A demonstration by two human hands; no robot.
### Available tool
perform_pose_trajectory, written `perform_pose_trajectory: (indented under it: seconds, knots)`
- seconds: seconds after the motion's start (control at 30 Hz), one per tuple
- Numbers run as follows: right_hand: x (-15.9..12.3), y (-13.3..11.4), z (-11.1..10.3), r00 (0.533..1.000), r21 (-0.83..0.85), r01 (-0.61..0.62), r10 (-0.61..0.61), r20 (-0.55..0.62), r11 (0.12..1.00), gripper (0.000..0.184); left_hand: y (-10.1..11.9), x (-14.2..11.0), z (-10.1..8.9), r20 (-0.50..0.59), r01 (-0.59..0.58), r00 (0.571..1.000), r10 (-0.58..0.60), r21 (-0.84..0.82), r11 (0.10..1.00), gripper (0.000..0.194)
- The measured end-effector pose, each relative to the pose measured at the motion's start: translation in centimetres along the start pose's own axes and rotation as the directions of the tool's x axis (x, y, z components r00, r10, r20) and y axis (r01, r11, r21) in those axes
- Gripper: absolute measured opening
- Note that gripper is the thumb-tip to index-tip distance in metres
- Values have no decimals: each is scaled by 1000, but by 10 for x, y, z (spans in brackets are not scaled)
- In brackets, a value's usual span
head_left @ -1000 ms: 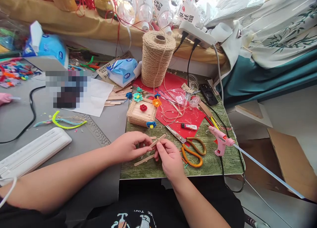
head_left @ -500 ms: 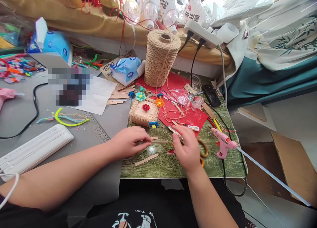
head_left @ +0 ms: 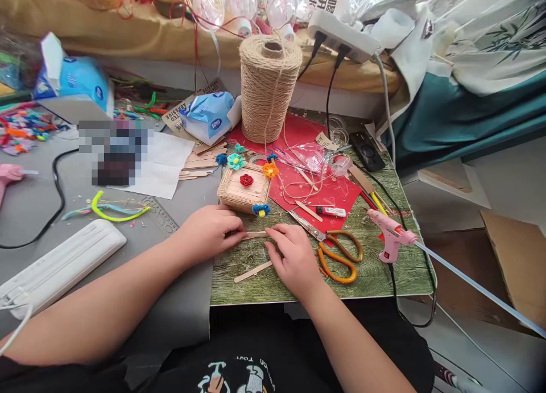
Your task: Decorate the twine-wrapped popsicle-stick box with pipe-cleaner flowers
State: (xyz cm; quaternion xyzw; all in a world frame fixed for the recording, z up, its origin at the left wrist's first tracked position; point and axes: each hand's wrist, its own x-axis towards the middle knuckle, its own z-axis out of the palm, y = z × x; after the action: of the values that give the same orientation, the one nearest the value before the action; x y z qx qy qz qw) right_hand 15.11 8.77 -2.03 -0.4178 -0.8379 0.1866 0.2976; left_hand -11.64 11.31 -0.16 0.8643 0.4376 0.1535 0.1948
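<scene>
My left hand (head_left: pixel 215 229) is closed on the left end of a wooden craft stick (head_left: pixel 256 234), just above the green wood-grain board. At the stick's other end are the bent fingers of my right hand (head_left: pixel 296 259); the exact grip there is partly hidden. A second craft stick (head_left: pixel 249 273) lies slantwise below, its right end near my right thumb. Beyond my hands sits a square, twine-wrapped stick box (head_left: pixel 244 189) with a red flower (head_left: pixel 246 180) on top and colored flowers at its corners. Scissors with orange handles (head_left: pixel 341 259) lie right of my right hand.
A pink glue gun (head_left: pixel 390 236) with a long glue stick rests at the board's right edge, its cord hanging over. Behind stand a large twine spool (head_left: pixel 271 91) and a tissue pack (head_left: pixel 209 117). Red paper (head_left: pixel 294 194) holds twine and scraps. A white device (head_left: pixel 63 265) lies left.
My right hand has moved left from beside the scissors to the craft stick's right end, uncovering the scissors and a small glue tube. My left hand keeps hold of the stick.
</scene>
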Motion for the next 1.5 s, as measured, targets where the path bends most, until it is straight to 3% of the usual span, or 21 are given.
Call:
perform_pose_trajectory:
  seconds: [0.2, 0.4, 0.57, 0.77, 0.93, 1.07, 1.27, 1.5]
  knots:
    - [13, 1, 7, 989, -113, -4, 21, 146, 994, 25, 1, 0, 6, 6, -17, 1000, 17, 87, 996, 26]
    - [23, 3, 3, 973, -52, -56, 66, 221, 997, 7, -1, -1, 4, 62, -13, 998, 11, 24, 1000, 22]
    - [23, -2, -7, 945, 4, -116, 109, 309, 993, 12, -2, -2, 5, 91, 8, 996, -3, -47, 999, 20]
    - [25, 0, -9, 950, 41, -113, 96, 297, 993, 11, -5, -2, 8, 89, -13, 996, 17, -51, 999, 23]
    - [26, 5, -8, 953, 67, -118, 94, 289, 991, 10, -3, 0, 5, 106, 52, 993, -46, -55, 997, 14]
    - [24, 8, -9, 966, 119, -141, 110, 233, 983, 11, -1, -1, -1, 107, 78, 992, -71, -56, 995, 19]
    - [16, 11, -4, 981, 125, -82, 57, 188, 989, 18, -5, -5, -2, 125, -16, 992, 17, -7, 1000, 24]
    - [15, 12, 0, 984, 109, -59, 40, 176, 992, 17, -5, -4, 2, 130, -21, 991, 23, -21, 1000, 17]
